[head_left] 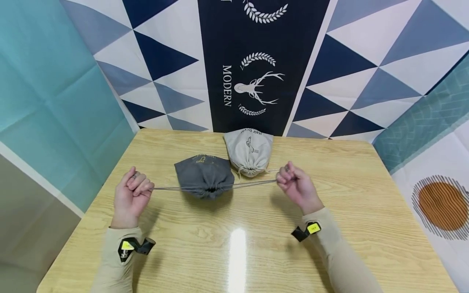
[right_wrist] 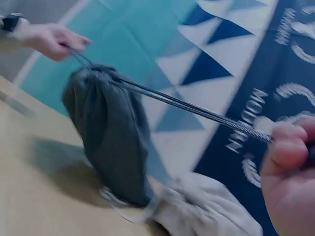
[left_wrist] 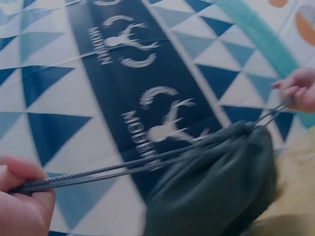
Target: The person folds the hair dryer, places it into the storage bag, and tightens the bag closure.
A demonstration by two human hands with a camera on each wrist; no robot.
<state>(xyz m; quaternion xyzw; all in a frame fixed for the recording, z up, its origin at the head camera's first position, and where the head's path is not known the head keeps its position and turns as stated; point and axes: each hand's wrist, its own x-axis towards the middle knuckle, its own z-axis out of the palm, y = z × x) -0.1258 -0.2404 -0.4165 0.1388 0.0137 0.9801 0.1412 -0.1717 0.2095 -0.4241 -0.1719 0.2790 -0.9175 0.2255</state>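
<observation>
Between the two hands hangs a dark grey drawstring bag [head_left: 203, 175] with small yellow print, its mouth gathered nearly closed and facing the person. My left hand [head_left: 132, 195] grips the looped grey cord [left_wrist: 98, 174] on one side, fingers curled. On the other side my right hand [head_left: 297, 185] pinches the opposite cord [right_wrist: 197, 112]. Both cords are stretched taut, roughly level across the bag's top. In the right wrist view the bag's gathered neck is uppermost and its body hangs below.
Behind it, a light grey drawstring bag [head_left: 250, 150] printed "Hair Dryer" lies at the back of the wooden table [head_left: 176, 260], with pale cords trailing. Patterned cloth [head_left: 253, 73] stands behind the table's far edge. Each sleeve carries a small wrist camera.
</observation>
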